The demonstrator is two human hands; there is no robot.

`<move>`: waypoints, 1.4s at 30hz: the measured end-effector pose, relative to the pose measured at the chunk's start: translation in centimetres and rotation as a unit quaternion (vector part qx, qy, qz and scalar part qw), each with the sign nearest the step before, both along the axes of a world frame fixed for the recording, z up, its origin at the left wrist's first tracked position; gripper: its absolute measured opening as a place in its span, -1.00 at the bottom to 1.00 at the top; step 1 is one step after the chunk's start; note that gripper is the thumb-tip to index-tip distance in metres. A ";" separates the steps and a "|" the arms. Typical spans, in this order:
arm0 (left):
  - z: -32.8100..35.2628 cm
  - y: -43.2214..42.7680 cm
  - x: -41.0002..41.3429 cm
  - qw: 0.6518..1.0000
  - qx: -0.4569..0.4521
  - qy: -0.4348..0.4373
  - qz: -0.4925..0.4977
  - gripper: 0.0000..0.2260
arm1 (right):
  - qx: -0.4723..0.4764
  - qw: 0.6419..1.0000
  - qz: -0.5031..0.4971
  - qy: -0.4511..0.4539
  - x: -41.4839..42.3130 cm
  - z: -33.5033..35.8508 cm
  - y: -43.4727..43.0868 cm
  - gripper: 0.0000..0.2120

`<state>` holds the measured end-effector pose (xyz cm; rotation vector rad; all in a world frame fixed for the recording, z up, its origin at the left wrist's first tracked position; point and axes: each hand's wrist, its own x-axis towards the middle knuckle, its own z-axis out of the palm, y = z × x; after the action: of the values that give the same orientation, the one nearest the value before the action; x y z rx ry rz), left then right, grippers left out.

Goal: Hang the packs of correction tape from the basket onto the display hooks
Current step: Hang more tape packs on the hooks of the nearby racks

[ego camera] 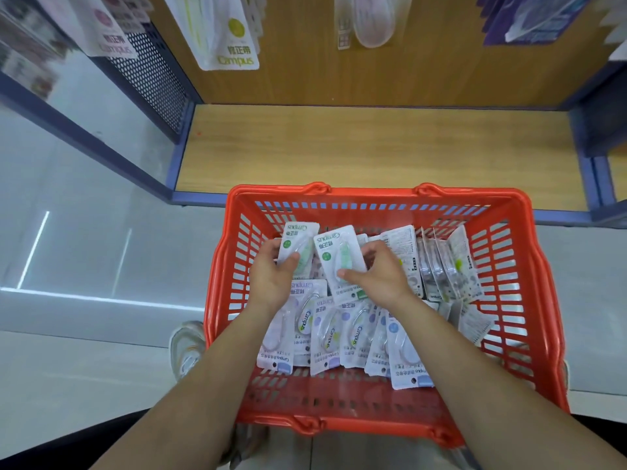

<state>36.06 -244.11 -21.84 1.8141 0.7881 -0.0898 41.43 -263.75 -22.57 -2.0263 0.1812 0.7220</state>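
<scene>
A red plastic basket (529,300) stands on the floor below me, holding several white packs of correction tape (353,337). Inside it, my left hand (271,276) grips one green-marked pack (298,239) between thumb and fingers. Beside it, my right hand (380,273) pinches a second green-marked pack (334,252), thumb on its front. More packs stand on edge at the basket's right side (441,266). Packs hanging on the display (227,32) show at the top of the view; the hooks themselves are out of sight.
A wooden bottom shelf (373,150) with a blue frame lies just beyond the basket. A perforated blue side panel (152,69) stands at the left. Grey floor tiles spread to the left. A white shoe (186,347) shows beside the basket.
</scene>
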 end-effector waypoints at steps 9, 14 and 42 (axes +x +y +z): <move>4.2 -2.8 1.0 0.990 -0.122 -0.060 0.031 -0.88 | 0.193 0.973 -0.124 -0.017 -0.4 4.8 0.0 -0.66; 5.0 -4.3 0.1 0.977 -0.210 -0.023 0.001 -0.72 | 0.142 0.984 -0.092 -0.046 -1.4 5.9 -0.5 -0.69; 0.0 -3.6 -0.1 0.993 -0.103 0.054 -0.022 -0.69 | -0.225 0.964 0.016 -0.139 -1.0 1.7 -6.6 -0.60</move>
<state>35.98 -247.68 -21.80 1.6411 0.7860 -0.2894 40.38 -270.39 -20.88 -2.5452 0.1587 0.4297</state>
